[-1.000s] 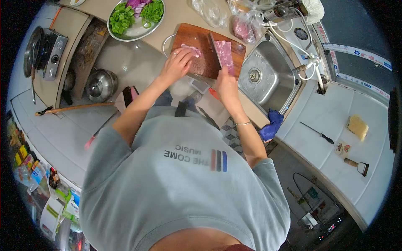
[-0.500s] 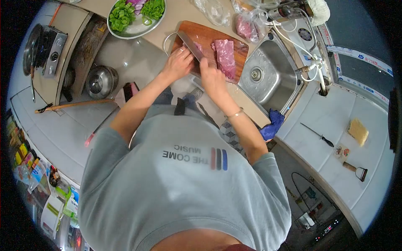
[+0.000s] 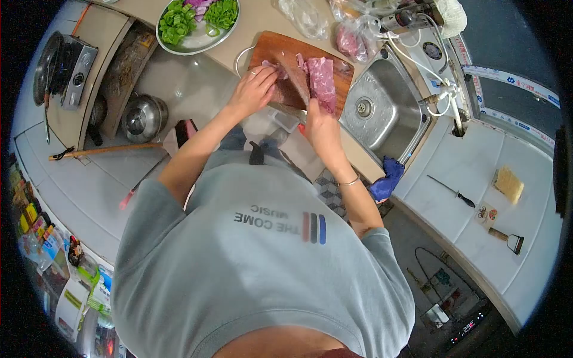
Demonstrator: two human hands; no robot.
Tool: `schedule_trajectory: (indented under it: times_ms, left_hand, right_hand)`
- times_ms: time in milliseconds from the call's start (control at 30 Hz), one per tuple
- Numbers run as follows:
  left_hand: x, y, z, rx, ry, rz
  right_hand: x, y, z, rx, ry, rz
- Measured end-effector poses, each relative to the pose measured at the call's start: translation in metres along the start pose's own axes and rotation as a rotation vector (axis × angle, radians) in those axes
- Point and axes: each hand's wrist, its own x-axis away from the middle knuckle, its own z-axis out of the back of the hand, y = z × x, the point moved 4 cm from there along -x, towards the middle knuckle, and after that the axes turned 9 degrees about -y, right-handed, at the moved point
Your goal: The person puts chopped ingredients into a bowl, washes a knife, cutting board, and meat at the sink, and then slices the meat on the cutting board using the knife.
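A wooden cutting board (image 3: 341, 71) lies on the counter at top centre. My right hand (image 3: 323, 128) is wrapped around the handle of a kitchen knife (image 3: 302, 85), whose blade points up across the board, blurred and hard to make out against the wood. Just right of the blade lies a thick slab of raw meat (image 3: 322, 80), with a narrow strip at its left edge. Over the board's left part, my left hand (image 3: 253, 92) has its fingers curled down on a smaller piece of meat (image 3: 271, 64), partly hidden beneath them.
A metal bowl (image 3: 200, 45) of cut green peppers and purple onion stands left of the board. Right of it is a steel sink (image 3: 388, 113), with a blue cloth (image 3: 389, 178) by its front corner. Plastic bags (image 3: 352, 45) sit behind. A peeler (image 3: 507, 240) lies far right.
My right hand has moved the knife rightward, away from my left fingers and over beside the large slab. My left hand stays almost in place on the small piece.
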Motion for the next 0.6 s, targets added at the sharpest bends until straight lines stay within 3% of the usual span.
schedule_trajectory:
  times_ms: [33,333,567,600]
  left_hand:
    - [-0.001,0.000,-0.003,-0.093,-0.035,0.005]
    - [-0.006,-0.005,-0.010,-0.075,-0.051,-0.038]
    - [-0.002,-0.003,-0.003,-0.088,-0.033,-0.074]
    - [-0.003,-0.002,0.002,0.004,-0.014,-0.078]
  right_hand:
    - [0.004,-0.007,0.002,0.052,-0.026,0.105]
    - [-0.055,-0.036,-0.016,0.107,0.013,0.130]
    - [-0.039,-0.022,-0.019,0.136,0.055,0.095]
    - [-0.033,-0.007,-0.020,0.038,0.026,-0.017]
